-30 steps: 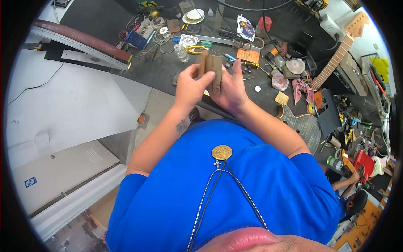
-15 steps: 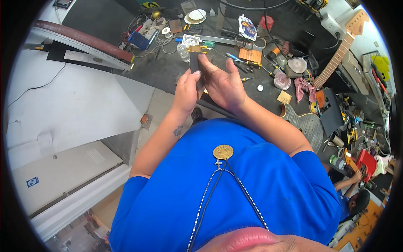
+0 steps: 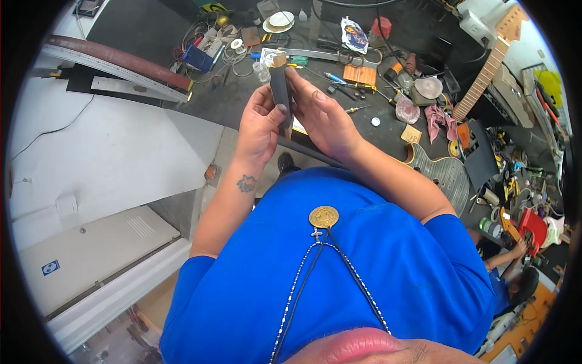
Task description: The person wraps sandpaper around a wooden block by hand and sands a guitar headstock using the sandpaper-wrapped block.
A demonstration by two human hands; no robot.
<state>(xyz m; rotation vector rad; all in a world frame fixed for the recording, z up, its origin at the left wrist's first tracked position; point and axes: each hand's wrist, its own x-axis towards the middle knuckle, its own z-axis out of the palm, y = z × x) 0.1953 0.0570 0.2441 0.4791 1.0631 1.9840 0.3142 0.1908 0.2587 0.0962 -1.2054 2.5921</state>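
Note:
My left hand [image 3: 259, 127] grips a dark flat strip [image 3: 280, 91] over the bench, its thumb pressed on the face. The strip stands on edge and has a tan, wood-like end; it resembles sandpaper on a block, but I cannot tell for sure. My right hand [image 3: 330, 121] lies along the strip's right side, fingers stretched out and thumb apart. How firmly its fingertips touch the strip is hidden. Just beyond the strip are a small clear jar [image 3: 260, 73] and a printed paper note [image 3: 273, 56].
A green-grey guitar body [image 3: 439, 176] lies to the right, below a guitar neck [image 3: 482, 82]. Tools, a wooden block [image 3: 360, 75], a pink cloth [image 3: 438, 123] and a white cap [image 3: 376, 121] sit on the dark bench. Another person [image 3: 515, 285] works at the far right.
The strip has tilted and more of its dark face shows. My left hand has shifted left and turned, showing more of the forearm tattoo. My right thumb has come down towards the other fingers.

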